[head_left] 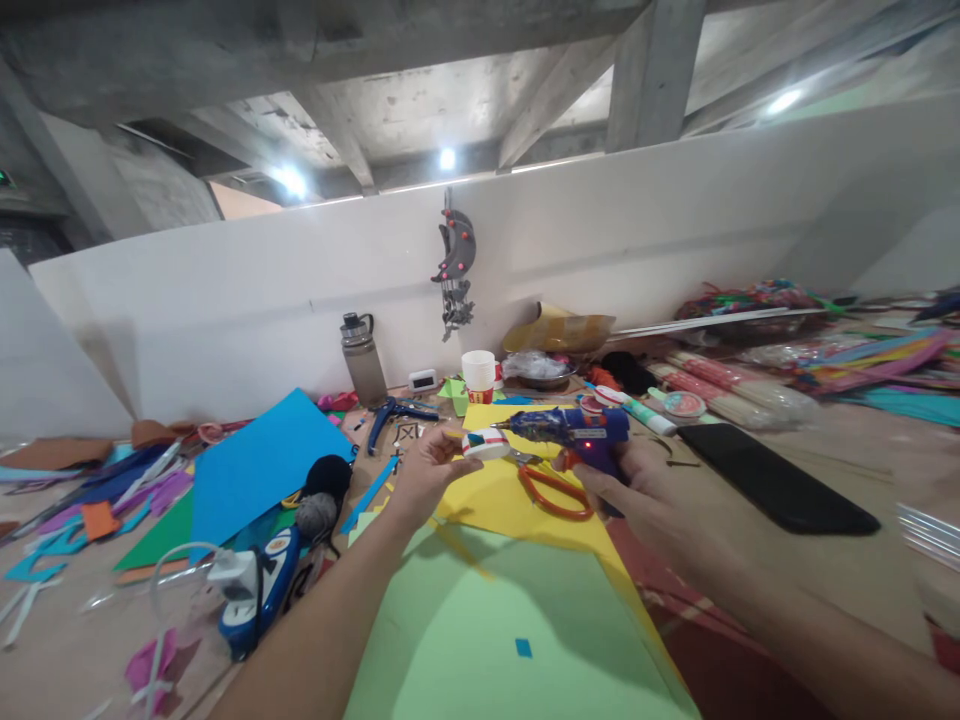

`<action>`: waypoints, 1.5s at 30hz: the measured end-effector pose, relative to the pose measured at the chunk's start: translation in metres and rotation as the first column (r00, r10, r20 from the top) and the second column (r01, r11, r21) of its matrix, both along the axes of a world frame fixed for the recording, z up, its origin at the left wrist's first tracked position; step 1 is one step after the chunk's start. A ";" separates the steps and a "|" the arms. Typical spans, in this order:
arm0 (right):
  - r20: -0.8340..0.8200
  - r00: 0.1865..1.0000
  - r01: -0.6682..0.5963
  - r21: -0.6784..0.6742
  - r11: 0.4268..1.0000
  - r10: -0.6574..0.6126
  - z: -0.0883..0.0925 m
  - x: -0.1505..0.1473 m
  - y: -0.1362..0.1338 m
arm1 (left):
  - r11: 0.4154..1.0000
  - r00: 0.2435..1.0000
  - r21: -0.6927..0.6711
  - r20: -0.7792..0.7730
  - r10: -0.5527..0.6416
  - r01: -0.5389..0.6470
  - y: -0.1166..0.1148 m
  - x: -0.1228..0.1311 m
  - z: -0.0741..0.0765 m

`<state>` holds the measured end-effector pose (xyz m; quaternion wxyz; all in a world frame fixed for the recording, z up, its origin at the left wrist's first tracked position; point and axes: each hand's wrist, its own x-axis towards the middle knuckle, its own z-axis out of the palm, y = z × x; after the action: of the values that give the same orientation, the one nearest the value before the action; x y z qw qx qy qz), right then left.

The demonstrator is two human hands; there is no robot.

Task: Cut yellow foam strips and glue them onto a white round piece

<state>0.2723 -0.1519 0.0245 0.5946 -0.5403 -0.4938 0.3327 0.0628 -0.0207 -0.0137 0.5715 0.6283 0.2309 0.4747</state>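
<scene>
My left hand [424, 478] pinches a small round white piece [486, 443] with red stripes and a bit of blue on its side. In my right hand [637, 478] is a blue glue gun [581, 428], gripped by its handle, a small red light glowing on its body. Its nozzle points left and meets or nearly meets the top edge of the white piece; I cannot tell which. Below them lie orange-handled scissors [555, 494] on yellow paper [480, 497]. Light green sheets [487, 620] are nearest me, with a small blue paper square [523, 648] on top.
To the left are a blue sheet [262, 470], a power strip [259, 595] with a plug and cord, and paper scraps. A water bottle [364, 360], blue pliers [394, 415] and a paper cup [478, 375] stand or lie behind. A black phone-like slab [776, 480] lies right.
</scene>
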 end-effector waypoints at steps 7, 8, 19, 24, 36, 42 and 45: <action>0.003 1.000 0.002 0.003 1.000 -0.002 0.011 0.000 -0.003 | 0.885 0.971 0.437 -0.090 0.220 -0.160 0.001 -0.006 0.005; -0.010 1.000 -0.007 0.012 1.000 0.007 0.009 0.001 -0.002 | 0.838 0.958 0.519 -0.112 0.263 -0.169 0.001 -0.007 0.006; 0.094 0.995 -0.040 -0.018 0.999 0.042 -0.019 0.008 0.007 | 0.456 0.851 0.866 -0.071 0.521 -0.207 -0.007 -0.009 0.011; 0.195 0.980 -0.057 0.048 0.997 0.046 -0.028 0.011 0.009 | 0.371 0.827 0.903 -0.032 0.561 -0.216 -0.008 -0.009 0.011; 0.164 0.985 0.024 0.140 0.990 -0.047 -0.041 0.016 0.013 | 0.462 0.845 0.864 -0.085 0.527 -0.202 -0.005 -0.007 0.009; 0.204 0.979 -0.017 0.090 0.996 -0.001 -0.038 0.001 0.016 | 0.484 0.867 0.859 -0.104 0.487 -0.168 -0.007 -0.005 0.007; 0.259 0.966 -0.005 0.088 0.996 -0.018 -0.042 0.004 0.016 | 0.514 0.858 0.836 -0.112 0.502 -0.191 -0.008 -0.005 0.007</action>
<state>0.2758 -0.1361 -0.0172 0.5491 -0.5542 -0.5797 0.2353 0.0577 -0.0283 -0.0066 0.0689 0.8275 0.2102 0.5160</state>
